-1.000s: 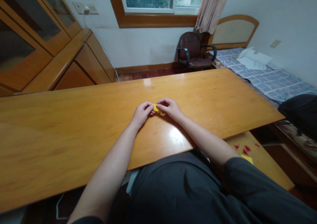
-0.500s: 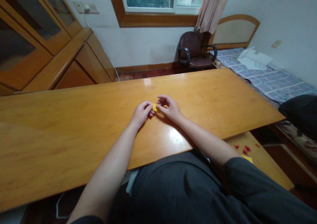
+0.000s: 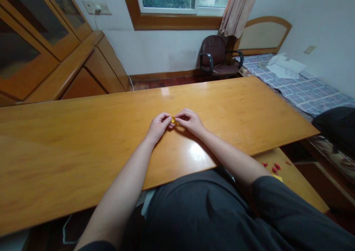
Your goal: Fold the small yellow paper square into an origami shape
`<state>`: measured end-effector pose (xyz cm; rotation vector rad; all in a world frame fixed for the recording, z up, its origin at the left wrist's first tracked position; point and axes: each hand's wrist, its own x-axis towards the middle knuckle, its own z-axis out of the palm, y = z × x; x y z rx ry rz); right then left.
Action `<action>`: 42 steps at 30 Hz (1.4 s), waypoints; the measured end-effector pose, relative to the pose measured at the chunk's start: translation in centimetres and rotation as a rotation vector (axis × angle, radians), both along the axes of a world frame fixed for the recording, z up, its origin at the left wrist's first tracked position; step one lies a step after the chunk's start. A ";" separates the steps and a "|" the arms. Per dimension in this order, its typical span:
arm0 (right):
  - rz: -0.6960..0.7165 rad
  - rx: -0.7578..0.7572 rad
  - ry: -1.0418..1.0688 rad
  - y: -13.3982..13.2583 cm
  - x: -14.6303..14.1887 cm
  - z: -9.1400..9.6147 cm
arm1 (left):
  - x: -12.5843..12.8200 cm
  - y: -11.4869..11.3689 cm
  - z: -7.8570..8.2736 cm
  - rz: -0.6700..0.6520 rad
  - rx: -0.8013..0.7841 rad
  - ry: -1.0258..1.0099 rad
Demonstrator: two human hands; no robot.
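Between my two hands is a small piece of yellow folded paper (image 3: 173, 121), held just above the wooden table (image 3: 83, 140). My left hand (image 3: 161, 126) pinches its left side between thumb and fingers. From the right, my right hand (image 3: 190, 120) grips the paper's other side with thumb and fingertips together. My fingers hide much of the paper, so its exact folds cannot be made out.
Several small red folded-paper pieces (image 3: 276, 168) and a yellow sheet (image 3: 278, 178) lie on a lower wooden surface (image 3: 302, 188) at the right. Beyond the table stands a brown armchair (image 3: 215, 54). A bed (image 3: 299, 82) is at the right, wooden cabinets (image 3: 94, 69) at the left.
My right hand's fingers have come together onto the paper, where they were more spread before. The paper has tilted and shows less of its flat face. My left hand has hardly moved.
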<state>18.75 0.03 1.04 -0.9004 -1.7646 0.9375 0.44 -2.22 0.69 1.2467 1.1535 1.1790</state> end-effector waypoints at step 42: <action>-0.013 0.522 -0.196 0.3 0.5 -1.3 | -0.2 0.1 0.3 -0.079 -0.159 -0.232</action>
